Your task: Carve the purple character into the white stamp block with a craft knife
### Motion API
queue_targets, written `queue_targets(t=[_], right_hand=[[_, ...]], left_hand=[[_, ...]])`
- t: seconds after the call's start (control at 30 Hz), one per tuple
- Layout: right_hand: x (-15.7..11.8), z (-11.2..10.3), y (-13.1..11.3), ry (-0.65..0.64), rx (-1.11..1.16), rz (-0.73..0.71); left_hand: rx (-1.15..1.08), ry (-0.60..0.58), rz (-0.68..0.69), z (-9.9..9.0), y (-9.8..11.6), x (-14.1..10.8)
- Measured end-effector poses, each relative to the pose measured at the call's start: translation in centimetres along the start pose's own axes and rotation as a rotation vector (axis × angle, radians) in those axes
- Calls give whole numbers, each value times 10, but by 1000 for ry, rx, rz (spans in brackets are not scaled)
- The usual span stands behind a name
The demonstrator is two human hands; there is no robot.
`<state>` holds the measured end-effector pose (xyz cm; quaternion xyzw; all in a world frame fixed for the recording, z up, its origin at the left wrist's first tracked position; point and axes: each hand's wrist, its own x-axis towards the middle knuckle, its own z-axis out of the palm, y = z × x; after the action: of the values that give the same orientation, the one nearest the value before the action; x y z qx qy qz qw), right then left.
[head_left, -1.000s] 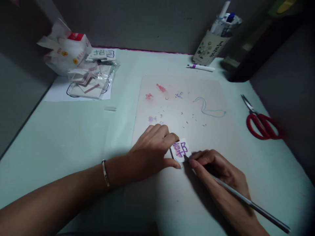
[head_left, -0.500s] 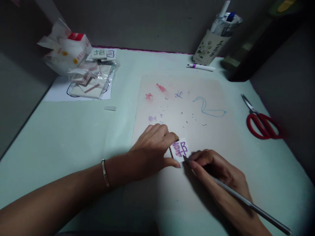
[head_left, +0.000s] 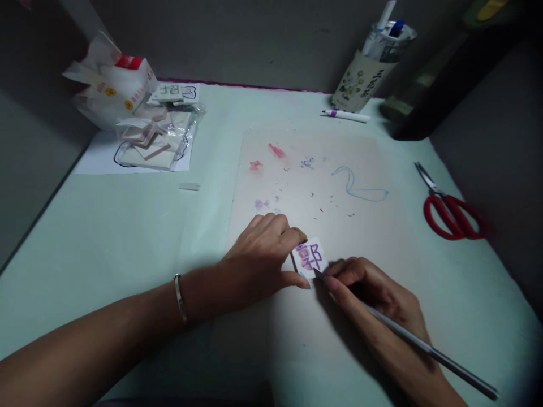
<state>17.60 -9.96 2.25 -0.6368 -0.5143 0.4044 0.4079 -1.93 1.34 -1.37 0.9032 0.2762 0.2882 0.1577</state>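
A small white block with a purple character drawn on its face lies on the pale sheet. My left hand grips it from the left, index finger at its upper edge and thumb at its lower one. Closed round a long grey carving knife, my right hand rests at the block's lower right. The knife's pointed tip touches or nearly touches the block's face by the lower part of the character.
Red-handled scissors lie right. A purple marker lies before a pen cup, beside a dark object. Bagged blocks and a white plastic bag stand back left. Dark crumbs dot the sheet, near a small strip.
The whole view has shifted very slightly. Both hands keep their hold, and the knife tip stays by the same part of the character.
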Motion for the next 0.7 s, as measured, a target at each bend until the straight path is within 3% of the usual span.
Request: queue_targets(t=[0.27,0.7], right_hand=[[3,5,-7,117,-4,43],[6,2,-9,99,30,27]], left_hand=[[-35,-30,7,-6,1,1],[-61,-78,-13,-9,-1,0]])
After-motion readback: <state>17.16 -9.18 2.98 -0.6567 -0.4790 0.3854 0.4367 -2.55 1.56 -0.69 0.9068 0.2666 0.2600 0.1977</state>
